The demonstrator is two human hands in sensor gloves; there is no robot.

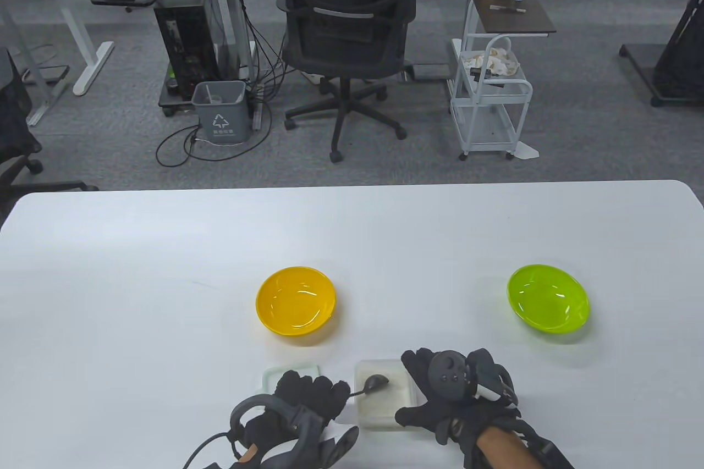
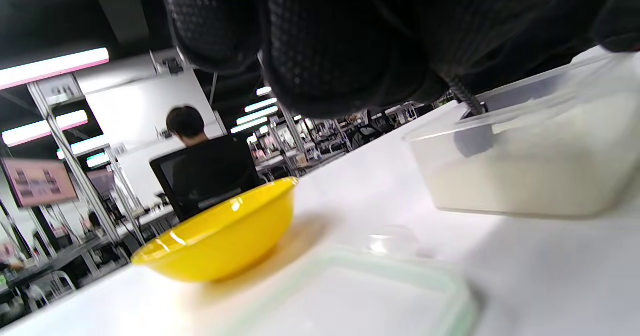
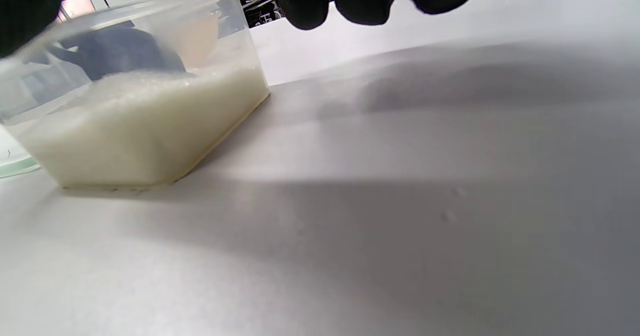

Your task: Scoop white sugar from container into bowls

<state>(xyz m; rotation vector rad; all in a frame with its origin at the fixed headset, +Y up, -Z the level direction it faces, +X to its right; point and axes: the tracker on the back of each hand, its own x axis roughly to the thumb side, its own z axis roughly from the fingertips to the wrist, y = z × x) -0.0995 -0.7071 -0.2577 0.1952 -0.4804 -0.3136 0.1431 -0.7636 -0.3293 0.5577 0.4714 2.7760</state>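
left hand (image 1: 305, 397) gripped spoon (image 1: 374, 382) in sugar container (image 1: 385, 408), right hand (image 1: 451, 392) steadying it; both bowls (image 1: 296, 299) beyond fingers unfilled.

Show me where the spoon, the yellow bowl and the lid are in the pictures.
spoon (image 1: 377, 381): table view, on its dark bowl, inside the container.
yellow bowl (image 1: 295, 301): table view, on its inner floor.
lid (image 2: 350, 296): left wrist view, on its flat top, lying on the table.

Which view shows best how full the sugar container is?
The right wrist view: the clear sugar container is seen side-on, with sugar filling roughly its lower half. The left wrist view shows the same fill line, blurred and partly cropped. The table view looks straight down past the spoon, so depth is unreadable.
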